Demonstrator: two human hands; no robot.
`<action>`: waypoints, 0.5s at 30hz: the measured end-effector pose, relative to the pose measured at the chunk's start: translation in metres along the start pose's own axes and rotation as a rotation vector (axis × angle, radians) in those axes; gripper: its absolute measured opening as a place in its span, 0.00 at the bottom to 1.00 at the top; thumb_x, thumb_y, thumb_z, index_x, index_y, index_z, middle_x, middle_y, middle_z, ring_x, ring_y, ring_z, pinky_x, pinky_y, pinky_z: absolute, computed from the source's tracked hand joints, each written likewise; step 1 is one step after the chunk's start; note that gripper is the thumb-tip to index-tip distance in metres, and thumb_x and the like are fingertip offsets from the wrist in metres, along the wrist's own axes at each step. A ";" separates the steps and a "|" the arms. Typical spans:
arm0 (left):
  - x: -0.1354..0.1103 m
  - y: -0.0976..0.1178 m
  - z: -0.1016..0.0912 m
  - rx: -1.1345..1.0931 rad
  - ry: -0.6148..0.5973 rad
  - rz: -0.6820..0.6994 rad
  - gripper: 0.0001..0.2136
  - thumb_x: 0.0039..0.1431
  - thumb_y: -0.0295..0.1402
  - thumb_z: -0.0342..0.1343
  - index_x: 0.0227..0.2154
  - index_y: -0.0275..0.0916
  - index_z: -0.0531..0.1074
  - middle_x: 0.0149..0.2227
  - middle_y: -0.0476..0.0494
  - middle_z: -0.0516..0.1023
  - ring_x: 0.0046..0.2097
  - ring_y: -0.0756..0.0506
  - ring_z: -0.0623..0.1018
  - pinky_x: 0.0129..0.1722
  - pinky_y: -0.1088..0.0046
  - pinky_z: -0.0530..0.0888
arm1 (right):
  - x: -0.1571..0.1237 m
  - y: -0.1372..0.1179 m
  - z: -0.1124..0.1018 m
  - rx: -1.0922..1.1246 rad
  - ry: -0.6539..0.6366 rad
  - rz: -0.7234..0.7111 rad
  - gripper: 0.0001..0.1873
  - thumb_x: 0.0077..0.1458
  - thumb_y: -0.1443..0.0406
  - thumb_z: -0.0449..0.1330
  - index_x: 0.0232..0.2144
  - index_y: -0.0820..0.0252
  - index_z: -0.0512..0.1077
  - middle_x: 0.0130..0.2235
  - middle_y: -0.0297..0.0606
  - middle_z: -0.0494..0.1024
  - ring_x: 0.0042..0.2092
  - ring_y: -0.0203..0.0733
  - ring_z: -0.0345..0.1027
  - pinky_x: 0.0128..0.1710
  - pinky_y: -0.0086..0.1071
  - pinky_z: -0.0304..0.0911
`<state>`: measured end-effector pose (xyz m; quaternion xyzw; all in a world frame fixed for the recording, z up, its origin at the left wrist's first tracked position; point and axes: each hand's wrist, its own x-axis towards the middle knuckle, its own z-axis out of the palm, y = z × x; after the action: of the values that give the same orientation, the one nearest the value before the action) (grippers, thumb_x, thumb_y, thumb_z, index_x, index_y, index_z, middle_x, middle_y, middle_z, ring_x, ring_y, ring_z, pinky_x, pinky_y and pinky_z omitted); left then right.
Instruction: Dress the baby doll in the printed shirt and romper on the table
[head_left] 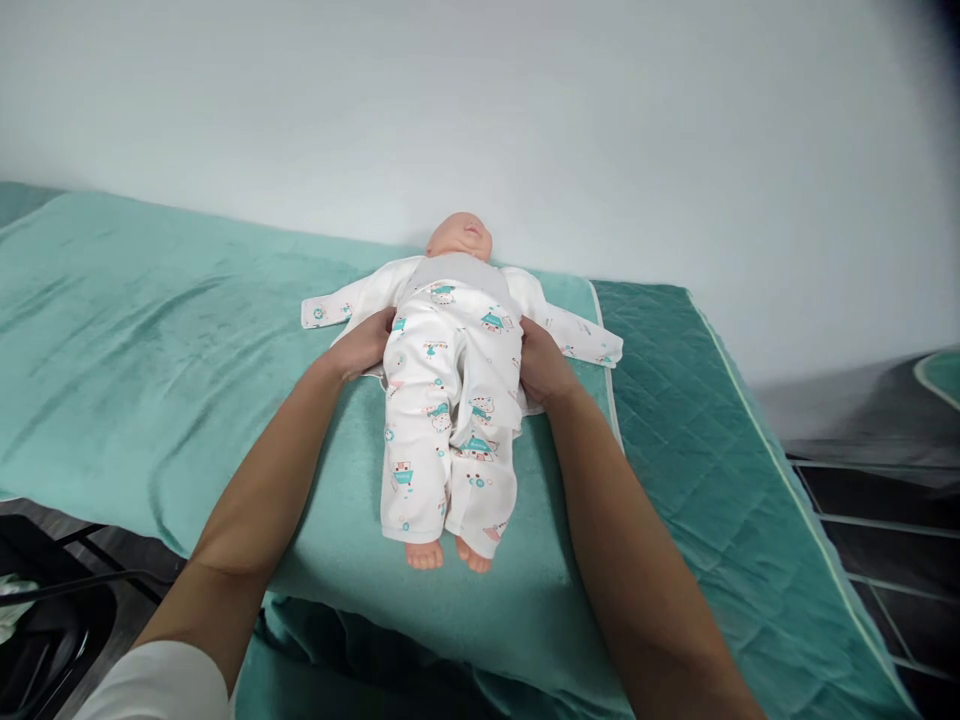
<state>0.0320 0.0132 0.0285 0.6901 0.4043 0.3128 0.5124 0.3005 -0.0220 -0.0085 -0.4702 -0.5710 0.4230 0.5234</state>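
A baby doll (pixel 459 236) lies on its back, head toward the wall and bare feet toward me. It wears printed white trousers (pixel 421 420) with a wide grey waistband, and an open white jacket (pixel 585 335) whose sleeves spread out to both sides. At the doll's hip on the left, my left hand (pixel 364 345) is closed on the side of the trousers. My right hand (pixel 541 362) grips the opposite side at about the same height. The fingertips of both hands are hidden behind the cloth and the doll's body.
Under the doll is a light green plush cover (pixel 187 330) over a bed. A darker quilted green cover (pixel 675 400) shows at the right. A pale wall (pixel 480 110) stands behind. Metal bars (pixel 892 520) are at the far right, and a black container (pixel 60 630) is low at the left.
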 end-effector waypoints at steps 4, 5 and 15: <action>-0.001 0.002 0.002 -0.017 0.014 -0.048 0.26 0.49 0.43 0.68 0.50 0.36 0.79 0.52 0.36 0.83 0.58 0.32 0.77 0.61 0.56 0.71 | 0.001 -0.001 -0.001 -0.061 0.046 0.110 0.22 0.46 0.55 0.72 0.43 0.57 0.79 0.46 0.43 0.85 0.53 0.58 0.74 0.56 0.51 0.70; -0.002 0.002 0.003 -0.029 0.013 -0.062 0.26 0.49 0.44 0.68 0.49 0.36 0.79 0.52 0.36 0.83 0.57 0.32 0.78 0.61 0.56 0.72 | 0.001 0.000 -0.001 -0.063 0.044 0.124 0.22 0.46 0.55 0.72 0.43 0.57 0.79 0.46 0.43 0.85 0.53 0.59 0.74 0.55 0.51 0.71; 0.001 -0.013 0.009 -0.296 0.076 -0.092 0.25 0.46 0.41 0.70 0.47 0.35 0.80 0.46 0.36 0.85 0.52 0.33 0.81 0.55 0.52 0.76 | 0.002 0.004 0.005 0.137 -0.042 0.049 0.23 0.44 0.57 0.73 0.44 0.55 0.79 0.50 0.40 0.84 0.58 0.56 0.73 0.59 0.48 0.70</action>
<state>0.0367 0.0125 0.0134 0.5754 0.4042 0.3708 0.6066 0.2963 -0.0193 -0.0125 -0.4382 -0.5396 0.4836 0.5319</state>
